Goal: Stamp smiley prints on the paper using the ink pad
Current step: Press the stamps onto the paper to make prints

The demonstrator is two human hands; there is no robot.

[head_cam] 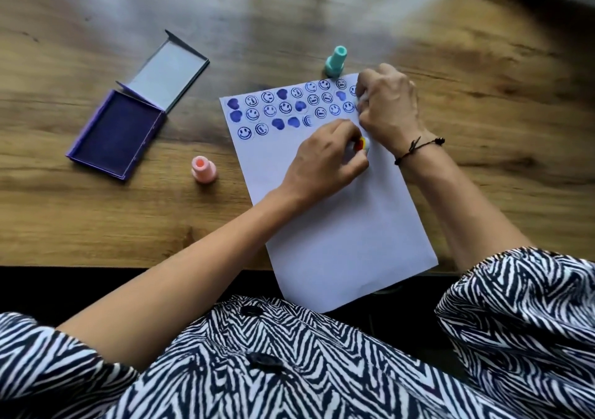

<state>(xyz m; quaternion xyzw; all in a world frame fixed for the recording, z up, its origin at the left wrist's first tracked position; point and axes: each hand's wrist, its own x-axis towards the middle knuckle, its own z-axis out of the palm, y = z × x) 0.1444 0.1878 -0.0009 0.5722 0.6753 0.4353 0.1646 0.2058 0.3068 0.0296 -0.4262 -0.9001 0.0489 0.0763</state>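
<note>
A white paper (338,225) lies tilted on the wooden table, with three rows of blue smiley and heart prints (285,108) along its top. My left hand (325,157) is on the paper just below the third row, fingers closed on a small stamp with a red and yellow top (360,144). My right hand (388,106) sits at the paper's top right corner with curled fingers. Something small and white shows under them; I cannot tell what it is. The open purple ink pad (117,132) lies to the left of the paper.
A teal stamp (335,61) stands just beyond the paper's top edge. A pink stamp (203,169) stands between the ink pad and the paper. The ink pad's lid (167,70) is folded back. The table's front edge (128,265) runs close to my body.
</note>
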